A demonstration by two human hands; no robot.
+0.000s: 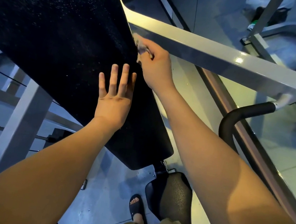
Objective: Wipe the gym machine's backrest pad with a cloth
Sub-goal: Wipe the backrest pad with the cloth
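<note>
- My right grip is curled round the cloth, pressing it to the right edge of the pad, just under the grey bar.
- My left grip lies flat on the pad's face, fingers straight, holding nothing.
- Step in hand, I judge: wiping the right edge.
- Next calls for drawing the cloth nearer along that edge, with firm pressure.

Black pebbled backrest pad, greyish cloth, pale grey frame bar, black sandal

Black textured backrest pad slopes diagonally; crumpled grey cloth touches its right edge.
</note>
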